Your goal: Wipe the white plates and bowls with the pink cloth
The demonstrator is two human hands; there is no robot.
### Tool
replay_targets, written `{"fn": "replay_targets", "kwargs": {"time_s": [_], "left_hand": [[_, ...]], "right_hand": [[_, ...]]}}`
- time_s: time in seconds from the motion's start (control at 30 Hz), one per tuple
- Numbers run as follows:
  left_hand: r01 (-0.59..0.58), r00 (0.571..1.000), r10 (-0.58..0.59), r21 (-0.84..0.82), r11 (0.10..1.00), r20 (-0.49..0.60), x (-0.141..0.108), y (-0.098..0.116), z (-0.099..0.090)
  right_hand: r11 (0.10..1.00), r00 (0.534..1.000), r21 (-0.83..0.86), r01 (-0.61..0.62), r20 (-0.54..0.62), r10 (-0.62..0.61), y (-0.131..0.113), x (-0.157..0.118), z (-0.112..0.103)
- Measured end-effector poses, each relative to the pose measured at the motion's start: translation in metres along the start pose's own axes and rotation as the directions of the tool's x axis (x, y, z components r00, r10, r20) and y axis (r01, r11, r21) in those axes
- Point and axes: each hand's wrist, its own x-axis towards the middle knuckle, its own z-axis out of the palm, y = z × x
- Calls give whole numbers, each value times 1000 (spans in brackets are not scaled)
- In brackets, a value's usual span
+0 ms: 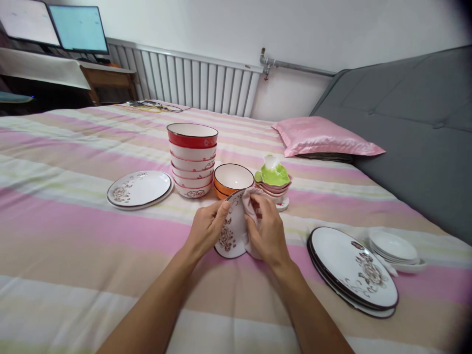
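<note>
My left hand grips the left edge of a white plate with a dark rim and brown flower print. The plate is held tilted up above the bed. My right hand is closed on a pale pink cloth folded over the plate's right side; the fingers behind it are partly hidden. Just beyond the plate stand orange bowls nested together. To their left rises a tall stack of red and white bowls. Green and pink leaf-shaped dishes are piled on the right.
Oval flowered plates lie at the left, and more plates are stacked at the right beside small white dishes. Striped bedding lies under everything. A pink pillow rests against the grey headboard. Cables lie at the far edge.
</note>
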Motion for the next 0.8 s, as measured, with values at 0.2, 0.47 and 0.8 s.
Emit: {"fn": "replay_targets", "kwargs": {"time_s": [0.2, 0.47, 0.8], "left_hand": [[4, 1000, -4, -37, 999, 10, -1, -2, 0], [62, 998, -58, -108, 992, 36, -2, -3, -2], [44, 998, -39, -90, 995, 56, -1, -7, -3]], "right_hand": [[993, 992, 13, 116, 46, -117, -10, -1, -1], [971, 949, 60, 233, 203, -240, -21, -5, -2], [980, 856, 103, 173, 476, -201, -30, -8, -10]]}}
